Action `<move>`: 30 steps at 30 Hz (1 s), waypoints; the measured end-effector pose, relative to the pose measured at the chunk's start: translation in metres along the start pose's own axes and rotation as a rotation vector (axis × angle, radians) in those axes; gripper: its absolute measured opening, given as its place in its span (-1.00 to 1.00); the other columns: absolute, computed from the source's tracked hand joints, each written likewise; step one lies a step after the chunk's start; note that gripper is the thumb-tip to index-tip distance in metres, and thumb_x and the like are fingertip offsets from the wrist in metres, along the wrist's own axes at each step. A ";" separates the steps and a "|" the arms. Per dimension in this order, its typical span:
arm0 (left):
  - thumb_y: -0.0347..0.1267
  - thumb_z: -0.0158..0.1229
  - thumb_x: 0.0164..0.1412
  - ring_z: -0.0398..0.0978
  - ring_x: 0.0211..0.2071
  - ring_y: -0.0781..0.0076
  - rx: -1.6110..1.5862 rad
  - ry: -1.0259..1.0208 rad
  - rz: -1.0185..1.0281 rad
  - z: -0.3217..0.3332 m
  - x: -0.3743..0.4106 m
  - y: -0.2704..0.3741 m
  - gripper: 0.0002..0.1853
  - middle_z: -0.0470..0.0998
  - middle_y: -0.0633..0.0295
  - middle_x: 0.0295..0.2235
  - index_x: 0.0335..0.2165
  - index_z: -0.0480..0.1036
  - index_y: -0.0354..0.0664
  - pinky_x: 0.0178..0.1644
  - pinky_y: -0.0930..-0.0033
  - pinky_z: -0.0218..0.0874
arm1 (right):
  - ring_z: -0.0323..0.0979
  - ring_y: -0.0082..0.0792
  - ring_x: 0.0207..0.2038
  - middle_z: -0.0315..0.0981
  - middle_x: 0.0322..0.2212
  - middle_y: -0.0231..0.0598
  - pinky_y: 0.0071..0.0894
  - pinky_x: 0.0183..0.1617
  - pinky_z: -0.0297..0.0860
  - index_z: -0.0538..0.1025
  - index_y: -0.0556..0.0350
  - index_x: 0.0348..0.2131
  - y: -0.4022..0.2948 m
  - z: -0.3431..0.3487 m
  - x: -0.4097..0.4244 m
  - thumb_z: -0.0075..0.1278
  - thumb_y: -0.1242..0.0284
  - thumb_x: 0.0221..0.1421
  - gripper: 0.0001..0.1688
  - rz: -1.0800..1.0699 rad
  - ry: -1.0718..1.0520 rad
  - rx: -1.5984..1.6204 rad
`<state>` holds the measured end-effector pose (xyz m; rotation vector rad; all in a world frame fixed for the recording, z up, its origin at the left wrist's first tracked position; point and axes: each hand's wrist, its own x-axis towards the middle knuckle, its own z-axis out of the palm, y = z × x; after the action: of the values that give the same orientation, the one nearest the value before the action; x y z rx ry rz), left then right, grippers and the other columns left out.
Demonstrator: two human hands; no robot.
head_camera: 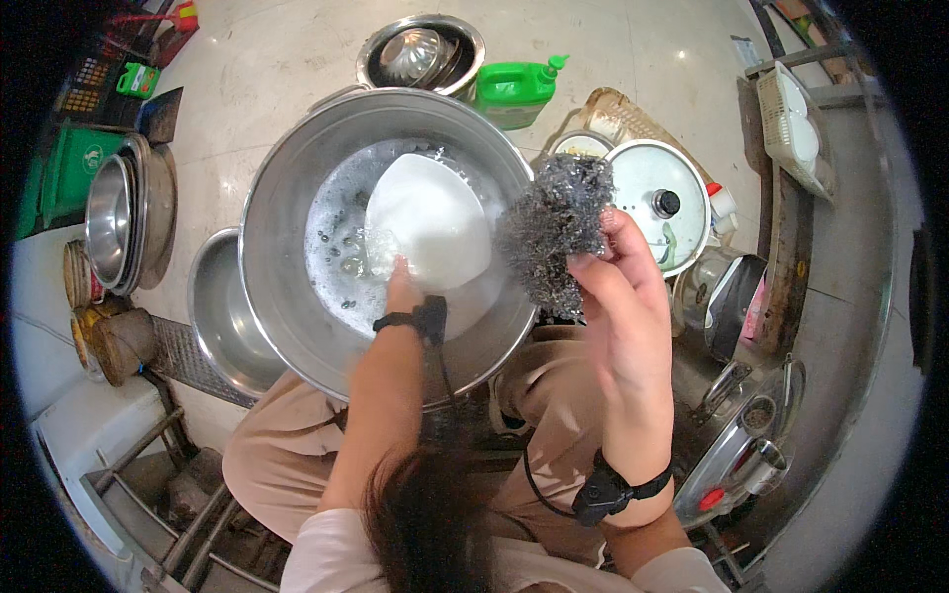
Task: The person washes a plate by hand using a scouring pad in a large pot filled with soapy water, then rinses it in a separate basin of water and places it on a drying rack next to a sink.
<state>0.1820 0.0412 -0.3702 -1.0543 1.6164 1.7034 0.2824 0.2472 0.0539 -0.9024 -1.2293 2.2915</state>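
Observation:
A large metal pot (285,178) with soapy water stands before me. Inside it, my left hand (402,285) is at the near edge of a white dish (430,215) with rounded corners; the fingers are partly under suds or the dish, so the grip is only partly visible. Above the pot's right rim, my right hand (619,270) pinches a steel wool scourer (556,230) between thumb and fingers. Both wrists wear black straps with small devices.
Behind the pot are a metal basin (365,63) holding metalware and a green jug (515,89). Left stand a shallow metal basin (230,311) and stacked bowls (109,222). A glass lid (652,174) and a white basket (775,122) are at right.

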 end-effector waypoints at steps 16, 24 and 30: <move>-0.22 -0.09 0.11 0.41 -0.32 0.18 0.953 0.112 0.476 -0.016 -0.040 0.028 -0.57 0.43 0.05 -0.26 -0.13 0.28 -0.33 -0.26 0.27 0.26 | 0.22 -0.56 -0.16 0.27 -0.20 -0.33 -0.61 -0.09 0.15 0.27 0.19 -0.14 0.002 -0.006 0.004 -0.15 0.66 -0.06 -0.60 0.003 0.036 -0.006; -0.31 -0.02 0.06 0.40 -0.36 0.26 0.470 -0.436 0.734 -0.019 -0.072 0.024 -0.65 0.43 0.14 -0.28 -0.18 0.30 -0.28 -0.28 0.36 0.25 | 0.22 -0.53 -0.14 0.27 -0.16 -0.29 -0.56 -0.06 0.15 0.26 0.19 -0.13 0.004 -0.011 0.006 -0.15 0.65 -0.05 -0.60 -0.006 0.060 -0.034; -0.40 -0.08 0.07 0.38 -0.31 0.29 0.290 -0.430 0.357 -0.015 -0.063 0.004 -0.69 0.41 0.09 -0.29 -0.20 0.29 -0.34 -0.25 0.37 0.22 | 0.24 -0.53 -0.16 0.28 -0.16 -0.27 -0.56 -0.07 0.16 0.27 0.19 -0.14 0.002 -0.014 0.006 -0.15 0.64 -0.05 -0.62 -0.015 0.067 -0.011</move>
<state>0.2148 0.0332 -0.3143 -0.2448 1.7544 1.6944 0.2875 0.2582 0.0445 -0.9621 -1.2174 2.2265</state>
